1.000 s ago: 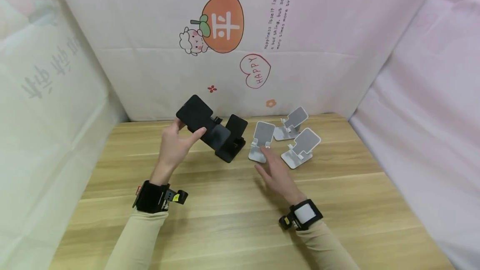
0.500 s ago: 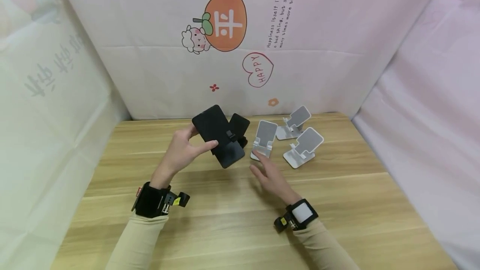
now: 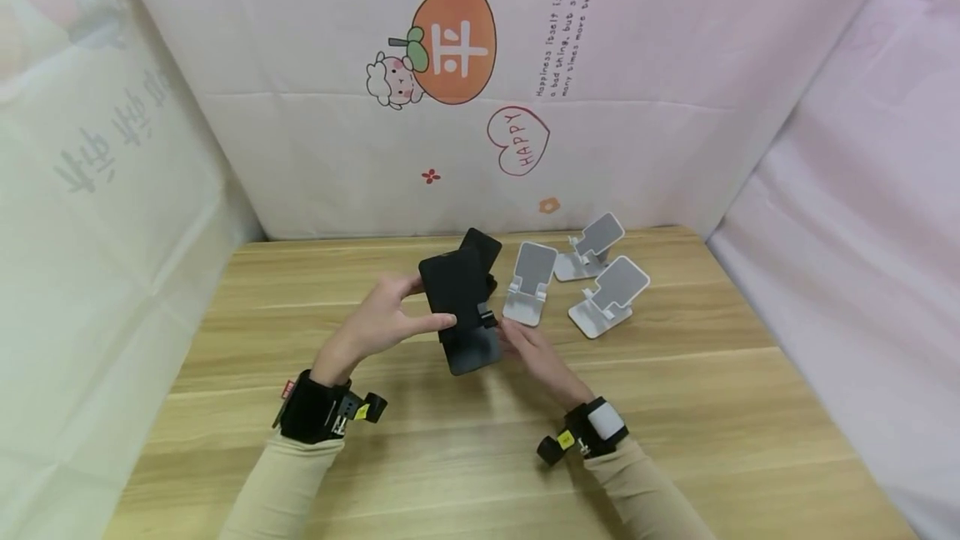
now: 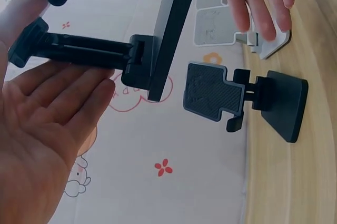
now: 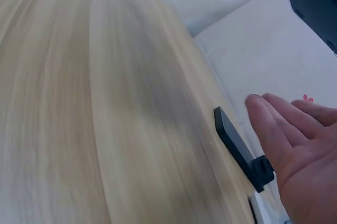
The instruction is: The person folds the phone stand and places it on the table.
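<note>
My left hand (image 3: 378, 319) grips a black phone stand (image 3: 453, 286), thumb on its front and fingers behind it. Its base plate and hinge arm show from the side in the left wrist view, where the left fingers (image 4: 79, 95) lie along the arm. My right hand (image 3: 540, 361) is stretched out at the held stand's lower right edge, holding nothing. In the right wrist view a gap shows between the right hand (image 5: 310, 166) and the raised stand (image 5: 316, 5). A second black phone stand (image 3: 483, 245) stands on the table behind, partly hidden by the held one.
Three grey-white phone stands stand to the right: a near-middle one (image 3: 534, 273), a rear one (image 3: 600, 236) and a right-hand one (image 3: 617, 286). The wooden table (image 3: 450, 457) ends at a printed white cloth (image 3: 337, 165) at the back, with cloth on both sides.
My left hand has moved right and toward me, turning the black phone stand more upright. The right hand has drawn back from the nearest grey-white stand and come beside the held stand.
</note>
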{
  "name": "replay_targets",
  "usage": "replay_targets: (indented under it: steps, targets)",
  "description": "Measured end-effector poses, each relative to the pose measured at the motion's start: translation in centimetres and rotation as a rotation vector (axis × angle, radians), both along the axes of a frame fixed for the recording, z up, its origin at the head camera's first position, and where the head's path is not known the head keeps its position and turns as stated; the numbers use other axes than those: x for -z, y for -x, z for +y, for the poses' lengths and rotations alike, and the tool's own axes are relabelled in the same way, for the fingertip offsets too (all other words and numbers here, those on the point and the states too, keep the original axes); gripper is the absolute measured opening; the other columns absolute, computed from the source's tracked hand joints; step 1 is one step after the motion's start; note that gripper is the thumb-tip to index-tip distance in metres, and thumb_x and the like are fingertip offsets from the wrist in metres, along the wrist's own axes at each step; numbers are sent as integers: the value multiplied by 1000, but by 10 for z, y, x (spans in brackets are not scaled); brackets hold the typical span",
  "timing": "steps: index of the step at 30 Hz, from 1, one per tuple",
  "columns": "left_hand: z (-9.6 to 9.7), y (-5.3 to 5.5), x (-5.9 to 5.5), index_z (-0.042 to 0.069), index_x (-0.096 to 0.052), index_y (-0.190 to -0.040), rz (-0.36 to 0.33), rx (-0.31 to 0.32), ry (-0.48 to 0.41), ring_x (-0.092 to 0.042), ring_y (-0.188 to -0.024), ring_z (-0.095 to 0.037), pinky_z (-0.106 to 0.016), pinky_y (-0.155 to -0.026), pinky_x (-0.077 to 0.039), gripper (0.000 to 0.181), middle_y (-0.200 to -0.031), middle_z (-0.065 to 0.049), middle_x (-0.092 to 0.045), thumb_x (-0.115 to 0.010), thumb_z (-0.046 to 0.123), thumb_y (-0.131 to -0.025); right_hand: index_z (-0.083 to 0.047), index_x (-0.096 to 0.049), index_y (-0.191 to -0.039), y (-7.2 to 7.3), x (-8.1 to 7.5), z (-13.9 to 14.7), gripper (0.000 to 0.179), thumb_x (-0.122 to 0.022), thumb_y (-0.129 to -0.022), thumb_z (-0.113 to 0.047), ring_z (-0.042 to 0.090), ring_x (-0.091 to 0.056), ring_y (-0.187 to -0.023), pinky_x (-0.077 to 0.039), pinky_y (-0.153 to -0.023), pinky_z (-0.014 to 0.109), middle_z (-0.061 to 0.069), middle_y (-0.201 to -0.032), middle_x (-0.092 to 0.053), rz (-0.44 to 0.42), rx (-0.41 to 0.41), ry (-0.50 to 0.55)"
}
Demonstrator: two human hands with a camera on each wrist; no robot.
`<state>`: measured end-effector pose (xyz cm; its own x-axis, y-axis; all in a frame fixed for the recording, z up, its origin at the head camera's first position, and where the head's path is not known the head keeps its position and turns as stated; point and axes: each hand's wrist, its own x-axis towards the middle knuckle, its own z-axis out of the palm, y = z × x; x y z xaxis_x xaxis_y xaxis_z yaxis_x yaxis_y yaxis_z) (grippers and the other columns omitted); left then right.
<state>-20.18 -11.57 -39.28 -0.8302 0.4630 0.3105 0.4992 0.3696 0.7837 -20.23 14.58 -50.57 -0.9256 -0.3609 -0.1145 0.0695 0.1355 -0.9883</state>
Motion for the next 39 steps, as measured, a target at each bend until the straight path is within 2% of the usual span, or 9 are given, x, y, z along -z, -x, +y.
replay_targets:
  steps: [3,7,11,15,19,23,28,35,39]
  targets:
    - [1,-1,3,11,-63,-119,-27,27,-7,-57,-109,-14,-45,-98,-45,51,-113,-1,-67,-75,36,-77,2,-38,-140,-2,-2,-4,69,-34,-98,-53,32,-45,-124,-38,-105,46,26,-138,-45,-97,-46,108]
    - [3,-5,4,10,-61,-122,-80,62,-11,-56,-112,-16,-46,-100,-43,50,-117,-3,-66,-76,28,-78,-7,-52,-116,-4,-4,-6,49,-30,-101,-48,21,-57,-108,-52,-90,34,9,-117,-61,-168,-137,300]
    - [7,-14,-9,5,-58,-126,-104,103,-7,-55,-113,-22,-49,-101,-41,52,-121,-9,-64,-75,19,-79,-9,-56,-110,-3,-6,-6,46,-22,-105,-39,18,-63,-95,-56,-76,27,4,-109,-63,-235,-248,479]
    - [8,-21,-21,1,-58,-126,-117,141,3,-55,-114,-25,-48,-100,-43,51,-123,-13,-62,-74,14,-79,-8,-55,-115,-3,-8,-5,41,-23,-106,-32,19,-65,-90,-57,-72,26,6,-110,-63,-269,-305,569]
    - [9,-23,-24,1,-58,-125,-131,168,13,-55,-115,-25,-47,-100,-42,49,-123,-13,-62,-73,12,-79,-8,-55,-115,-3,-7,-5,32,-29,-105,-25,19,-67,-85,-58,-70,27,7,-106,-66,-270,-326,593]
    - [9,-22,-23,3,-58,-125,-146,178,26,-55,-115,-23,-45,-101,-42,50,-124,-11,-62,-73,13,-80,-10,-61,-110,-4,-4,-4,27,-36,-103,-18,16,-67,-81,-58,-67,26,4,-99,-70,-251,-339,554]
    - [9,-22,-22,4,-57,-126,-165,178,44,-53,-116,-24,-45,-102,-42,50,-126,-10,-61,-73,16,-80,-12,-64,-102,-3,-2,-4,22,-43,-101,-18,12,-66,-76,-57,-64,24,0,-91,-70,-229,-337,513]
    - [9,-22,-22,3,-57,-126,-171,184,41,-53,-116,-25,-43,-101,-42,50,-126,-11,-61,-73,14,-80,-11,-63,-103,-4,-1,-3,21,-44,-101,-20,11,-66,-75,-57,-62,22,-1,-89,-70,-227,-328,512]
    - [9,-18,-13,3,-57,-127,-166,176,37,-53,-116,-25,-44,-101,-42,51,-125,-11,-61,-73,14,-80,-11,-63,-104,-4,0,-3,22,-43,-101,-20,10,-65,-74,-57,-62,21,-1,-89,-70,-209,-341,517]
